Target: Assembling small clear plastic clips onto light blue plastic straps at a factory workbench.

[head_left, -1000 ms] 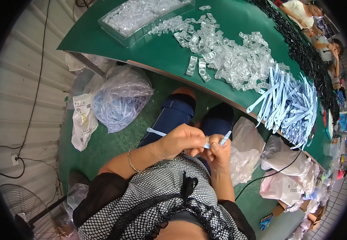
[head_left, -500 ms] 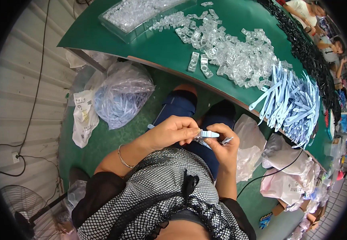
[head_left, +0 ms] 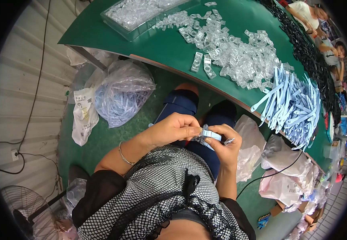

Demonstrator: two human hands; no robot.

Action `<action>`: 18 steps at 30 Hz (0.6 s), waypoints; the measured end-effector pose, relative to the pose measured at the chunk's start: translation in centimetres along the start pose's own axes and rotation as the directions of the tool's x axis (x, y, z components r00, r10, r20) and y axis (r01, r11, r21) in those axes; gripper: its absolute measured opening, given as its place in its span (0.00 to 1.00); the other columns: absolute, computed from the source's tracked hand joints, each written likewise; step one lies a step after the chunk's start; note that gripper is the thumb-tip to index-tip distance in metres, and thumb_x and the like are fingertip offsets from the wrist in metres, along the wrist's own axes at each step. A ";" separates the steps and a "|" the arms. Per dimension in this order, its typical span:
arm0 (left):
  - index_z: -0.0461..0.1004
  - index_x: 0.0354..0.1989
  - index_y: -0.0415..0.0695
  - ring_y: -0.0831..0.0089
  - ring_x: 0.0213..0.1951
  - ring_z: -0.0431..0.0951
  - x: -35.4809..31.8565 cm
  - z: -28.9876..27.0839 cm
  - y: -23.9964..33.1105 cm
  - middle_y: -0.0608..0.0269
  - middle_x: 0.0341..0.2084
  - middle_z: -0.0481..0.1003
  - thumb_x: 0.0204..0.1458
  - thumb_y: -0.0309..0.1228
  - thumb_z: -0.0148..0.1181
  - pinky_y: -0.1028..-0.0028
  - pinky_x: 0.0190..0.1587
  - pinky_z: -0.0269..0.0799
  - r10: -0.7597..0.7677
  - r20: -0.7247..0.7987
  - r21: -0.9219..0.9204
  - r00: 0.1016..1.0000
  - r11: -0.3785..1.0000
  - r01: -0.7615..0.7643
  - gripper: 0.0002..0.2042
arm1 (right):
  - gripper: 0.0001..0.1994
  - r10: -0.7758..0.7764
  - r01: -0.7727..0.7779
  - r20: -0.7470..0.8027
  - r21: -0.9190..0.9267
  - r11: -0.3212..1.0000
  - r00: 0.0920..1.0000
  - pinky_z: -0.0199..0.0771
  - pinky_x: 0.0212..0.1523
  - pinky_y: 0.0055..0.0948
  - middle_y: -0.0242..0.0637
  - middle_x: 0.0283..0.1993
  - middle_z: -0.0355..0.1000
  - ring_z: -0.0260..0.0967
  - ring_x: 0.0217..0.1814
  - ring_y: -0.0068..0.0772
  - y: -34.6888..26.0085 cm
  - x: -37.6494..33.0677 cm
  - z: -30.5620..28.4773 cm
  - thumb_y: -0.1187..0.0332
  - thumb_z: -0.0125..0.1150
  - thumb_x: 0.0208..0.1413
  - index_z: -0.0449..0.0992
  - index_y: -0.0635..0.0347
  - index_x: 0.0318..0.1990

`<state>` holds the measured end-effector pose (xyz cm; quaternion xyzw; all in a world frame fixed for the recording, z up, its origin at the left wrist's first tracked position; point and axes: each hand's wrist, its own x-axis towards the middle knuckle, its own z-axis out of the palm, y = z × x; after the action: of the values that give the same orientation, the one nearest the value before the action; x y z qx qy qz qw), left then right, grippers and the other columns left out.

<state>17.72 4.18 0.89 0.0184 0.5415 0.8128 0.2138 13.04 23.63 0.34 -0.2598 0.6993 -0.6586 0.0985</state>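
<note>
L hand (head_left: 175, 129) & R hand (head_left: 227, 149) pinch pale-blue flat plastic strap (head_left: 214, 135), prob. to steady it, w/ clear oblong plastic pieces (head_left: 243, 60) piled ~1 o'clock.

In front of me, the green desk (head_left: 91, 34) carries a clear tray (head_left: 130, 37) of bits on the left, a heap of clear clips (head_left: 245, 62) mid-way, blue straps (head_left: 293, 106) piled at the near edge rightward, and black pieces (head_left: 311, 60) banded beyond.

A pale ribbed wall (head_left: 13, 92) flanks a green floor (head_left: 89, 158) and green-topped table (head_left: 165, 46)
</note>
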 end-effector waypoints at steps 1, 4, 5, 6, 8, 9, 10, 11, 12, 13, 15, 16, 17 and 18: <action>0.69 0.31 0.39 0.87 0.21 0.60 0.1 0.0 -0.4 0.71 0.20 0.66 0.54 0.31 0.52 0.85 0.24 0.55 0.015 -0.049 -0.053 0.999 0.998 -0.018 0.07 | 0.14 0.009 -0.010 -0.012 -0.023 1.000 1.000 0.60 0.24 0.18 0.34 0.26 0.71 0.63 0.23 0.19 0.0 0.0 0.1 0.76 0.69 0.33 0.76 0.65 0.33; 0.69 0.33 0.40 0.84 0.23 0.63 0.5 0.4 -1.8 0.68 0.24 0.68 0.53 0.29 0.53 0.84 0.26 0.59 0.039 -0.154 -0.333 0.987 0.939 -0.089 0.06 | 0.14 0.019 -0.021 -0.040 -0.057 0.998 0.999 0.62 0.25 0.18 0.35 0.27 0.70 0.64 0.24 0.21 0.2 -0.2 0.5 0.76 0.67 0.35 0.75 0.65 0.34; 0.68 0.35 0.40 0.82 0.25 0.65 0.6 0.4 -2.4 0.66 0.26 0.68 0.52 0.29 0.53 0.82 0.28 0.61 0.034 -0.210 -0.542 0.977 0.828 -0.145 0.06 | 0.14 0.022 -0.026 -0.054 -0.067 0.997 0.998 0.63 0.26 0.19 0.35 0.28 0.70 0.65 0.25 0.22 0.2 -0.2 0.6 0.77 0.66 0.36 0.74 0.65 0.36; 0.67 0.36 0.41 0.79 0.28 0.67 0.9 0.4 -2.2 0.64 0.30 0.69 0.54 0.29 0.51 0.79 0.31 0.64 0.052 -0.163 -0.632 0.985 0.761 -0.145 0.06 | 0.14 0.021 -0.024 -0.055 -0.068 0.997 0.998 0.63 0.26 0.19 0.35 0.28 0.70 0.65 0.25 0.22 0.0 0.0 0.6 0.77 0.66 0.36 0.74 0.65 0.36; 0.67 0.35 0.42 0.78 0.29 0.68 1.1 1.5 -1.5 0.63 0.30 0.70 0.54 0.31 0.51 0.78 0.32 0.65 0.021 -0.301 -0.646 0.953 0.731 -0.220 0.06 | 0.13 -0.036 0.039 0.019 -0.160 0.986 0.999 0.65 0.27 0.21 0.37 0.29 0.70 0.66 0.26 0.25 -0.9 0.5 0.6 0.78 0.61 0.41 0.72 0.65 0.38; 0.67 0.34 0.43 0.76 0.31 0.69 1.2 2.3 -0.7 0.62 0.31 0.70 0.55 0.32 0.50 0.76 0.33 0.66 -0.019 -0.432 -0.650 0.902 0.700 -0.297 0.06 | 0.13 -0.037 0.040 0.018 -0.161 0.986 0.999 0.65 0.27 0.21 0.37 0.29 0.70 0.66 0.26 0.25 -1.2 0.6 0.7 0.78 0.61 0.41 0.72 0.65 0.38; 0.66 0.34 0.43 0.74 0.30 0.70 1.3 2.4 -0.3 0.61 0.29 0.70 0.56 0.34 0.47 0.74 0.34 0.67 0.063 -0.441 -0.565 0.896 0.755 -0.331 0.07 | 0.12 -0.023 0.021 -0.007 -0.219 0.976 1.000 0.65 0.29 0.20 0.36 0.30 0.70 0.66 0.28 0.24 -1.4 0.7 0.8 0.78 0.58 0.43 0.71 0.65 0.39; 0.66 0.34 0.43 0.74 0.30 0.70 1.3 2.2 -0.2 0.61 0.29 0.70 0.56 0.34 0.47 0.74 0.34 0.67 0.064 -0.438 -0.565 0.897 0.756 -0.330 0.07 | 0.11 -0.010 0.001 -0.033 -0.275 0.961 0.999 0.65 0.31 0.20 0.35 0.30 0.70 0.65 0.29 0.23 -1.5 0.7 0.9 0.78 0.54 0.45 0.71 0.66 0.40; 0.65 0.35 0.43 0.74 0.30 0.70 1.2 1.7 -0.3 0.61 0.28 0.70 0.57 0.34 0.47 0.74 0.34 0.67 0.129 -0.300 -0.525 0.945 0.805 -0.277 0.08 | 0.11 0.024 -0.040 -0.060 -0.280 0.959 0.998 0.65 0.29 0.21 0.36 0.27 0.69 0.65 0.26 0.23 -1.5 0.6 1.1 0.79 0.54 0.45 0.71 0.65 0.39; 0.65 0.36 0.42 0.73 0.29 0.70 1.1 1.3 -0.5 0.61 0.26 0.70 0.57 0.35 0.46 0.74 0.34 0.67 0.180 -0.150 -0.472 0.972 0.851 -0.231 0.09 | 0.11 0.021 -0.037 -0.060 -0.279 0.960 0.998 0.65 0.29 0.21 0.36 0.27 0.69 0.65 0.26 0.23 -1.7 0.5 1.1 0.79 0.54 0.45 0.71 0.65 0.39; 0.64 0.36 0.40 0.80 0.28 0.68 1.2 1.7 -0.5 0.65 0.24 0.69 0.56 0.33 0.48 0.79 0.33 0.66 0.159 -0.177 -0.114 0.971 0.977 -0.181 0.08 | 0.09 0.058 -0.061 -0.020 -0.392 0.918 0.998 0.65 0.27 0.21 0.36 0.24 0.69 0.65 0.24 0.23 -2.0 0.5 1.1 0.79 0.55 0.45 0.71 0.66 0.37; 0.64 0.36 0.40 0.82 0.29 0.68 1.4 2.3 -0.3 0.66 0.25 0.69 0.55 0.31 0.50 0.81 0.33 0.65 0.240 -0.190 0.065 0.952 0.971 -0.232 0.07 | 0.08 -0.037 0.030 -0.006 -0.467 0.884 0.999 0.64 0.25 0.21 0.38 0.23 0.69 0.65 0.23 0.22 -1.5 0.4 1.1 0.78 0.56 0.45 0.71 0.66 0.36; 0.65 0.36 0.39 0.85 0.30 0.68 1.6 2.9 -0.2 0.68 0.25 0.69 0.54 0.29 0.51 0.82 0.33 0.65 0.321 -0.188 0.242 0.928 0.931 -0.273 0.07 | 0.08 -0.038 0.030 -0.007 -0.468 0.883 0.999 0.64 0.25 0.21 0.38 0.23 0.69 0.65 0.23 0.22 -1.6 0.4 1.0 0.78 0.56 0.45 0.71 0.66 0.36; 0.65 0.35 0.38 0.87 0.33 0.68 1.6 2.8 -0.1 0.69 0.27 0.70 0.52 0.26 0.54 0.83 0.35 0.66 0.263 -0.176 0.253 0.949 0.943 -0.214 0.06 | 0.08 0.005 0.002 0.013 -0.455 0.891 1.000 0.64 0.25 0.21 0.37 0.24 0.69 0.65 0.24 0.22 -1.7 0.3 0.9 0.78 0.56 0.44 0.71 0.66 0.35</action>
<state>17.08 7.28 1.65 0.0243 0.6453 0.7617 0.0523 13.62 22.67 1.91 -0.2797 0.8334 -0.4749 0.0404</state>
